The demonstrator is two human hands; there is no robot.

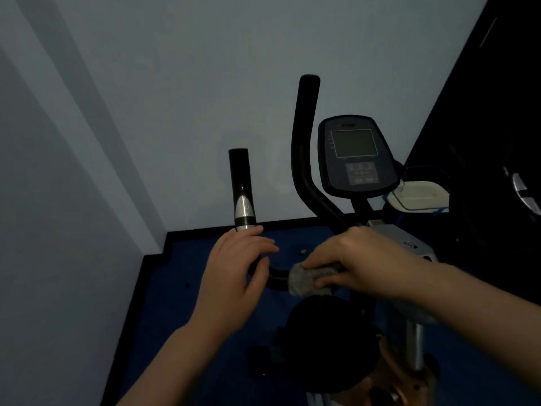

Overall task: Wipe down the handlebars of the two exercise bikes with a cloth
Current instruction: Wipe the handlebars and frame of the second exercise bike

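Dim room, one exercise bike (380,244) in view, nose to the wall; the second bike is not visible.

Right hand (357,259), in from 4 o'clock, pinches a grey cloth (307,279) around the low curved run of the handlebar (275,278): thumb under, fingers over the top. The cloth sits at dead centre of the view, wrapped on the bar, just right of the bend.

Left hand (237,265), in from 7 o'clock, is loosely curved about the same bar at the bend, directly below the upright grip (242,189) with its silver sensor patch. Fingers look relaxed more than clamped; in this light I cannot be sure how much of the bar it actually holds.

A taller handle (303,148) rises at 12 o'clock beside the console (354,156).

Judgement on the step: wiping the lower bar, moving toward the left grip. To do it well:
- keep the cloth fully encircling the tube and twist while sliding, so the underside is covered
- shift the left hand clear ahead of the cloth
- carry on up over the silver patch to the cap
- taller handle likely remains
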